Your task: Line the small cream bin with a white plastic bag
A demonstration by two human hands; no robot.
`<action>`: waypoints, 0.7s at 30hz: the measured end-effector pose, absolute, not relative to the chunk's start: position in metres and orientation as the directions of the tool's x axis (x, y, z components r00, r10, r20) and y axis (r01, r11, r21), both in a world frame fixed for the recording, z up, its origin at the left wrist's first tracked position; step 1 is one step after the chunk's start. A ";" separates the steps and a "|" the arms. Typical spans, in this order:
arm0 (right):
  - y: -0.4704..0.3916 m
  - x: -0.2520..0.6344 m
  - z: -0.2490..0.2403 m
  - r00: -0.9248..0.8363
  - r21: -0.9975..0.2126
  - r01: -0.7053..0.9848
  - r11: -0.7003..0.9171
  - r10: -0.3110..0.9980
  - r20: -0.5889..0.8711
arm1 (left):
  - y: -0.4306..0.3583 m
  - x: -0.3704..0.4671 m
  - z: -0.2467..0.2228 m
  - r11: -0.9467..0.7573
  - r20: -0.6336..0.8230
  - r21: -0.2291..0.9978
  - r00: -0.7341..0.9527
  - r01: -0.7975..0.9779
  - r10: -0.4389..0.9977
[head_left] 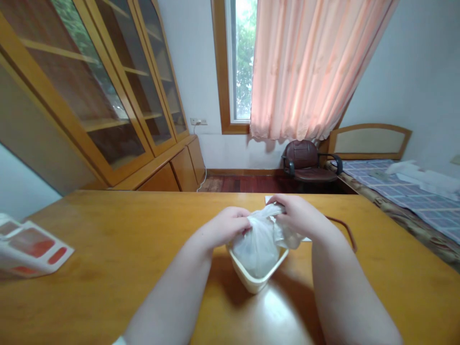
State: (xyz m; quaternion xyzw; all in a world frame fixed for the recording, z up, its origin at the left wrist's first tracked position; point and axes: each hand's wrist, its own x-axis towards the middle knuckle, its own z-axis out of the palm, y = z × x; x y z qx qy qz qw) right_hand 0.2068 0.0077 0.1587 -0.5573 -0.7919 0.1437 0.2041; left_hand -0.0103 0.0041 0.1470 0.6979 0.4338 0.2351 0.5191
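A white plastic bag (257, 247) sits bunched inside a cream-coloured bin (253, 283) on the wooden table. My left hand (232, 224) pinches the gathered bag at its upper left, over the bin's rim. On the other side, my right hand (291, 215) grips the twisted top of the bag, with loose plastic hanging below the fingers. What lies inside the bag cannot be made out. Behind my right hand, part of a white sheet and a brown curved strap (347, 229) show on the table.
At the table's (143, 230) left edge stands a white and red holder (36, 249). Beyond the table are a glass-door cabinet (118, 86), a dark chair (305, 160) and a bed (406, 187) on the right.
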 end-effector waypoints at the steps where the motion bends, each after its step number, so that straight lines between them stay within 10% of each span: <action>1: 0.007 0.208 0.160 -0.279 -0.455 0.828 0.327 0.945 0.171 | 0.004 -0.012 0.149 -0.063 -0.134 0.943 0.546 0.326 0.827; 9: -0.008 0.203 0.164 -0.246 -0.655 0.568 0.498 0.863 0.442 | 0.009 -0.007 0.144 0.093 -0.149 0.986 0.479 0.139 0.865; 21: -0.022 0.195 0.168 -0.506 -0.495 0.447 0.745 0.667 0.547 | 0.007 -0.007 0.144 0.375 -0.185 0.894 0.561 -0.244 0.807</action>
